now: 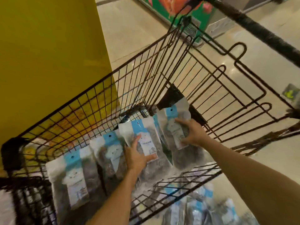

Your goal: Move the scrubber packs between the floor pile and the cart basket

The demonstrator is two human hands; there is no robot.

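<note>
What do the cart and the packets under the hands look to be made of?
The cart looks like dark coated or rusted metal wire: thin welded bars in a grid. The packets look like glossy clear plastic film with light-blue printed headers: they glint and show dark contents through.

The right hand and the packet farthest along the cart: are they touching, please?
Touching. The head view shows the right hand with fingers curled round the label of the farthest packet in the wire cart.

Head view, steeply downward, close.
</note>
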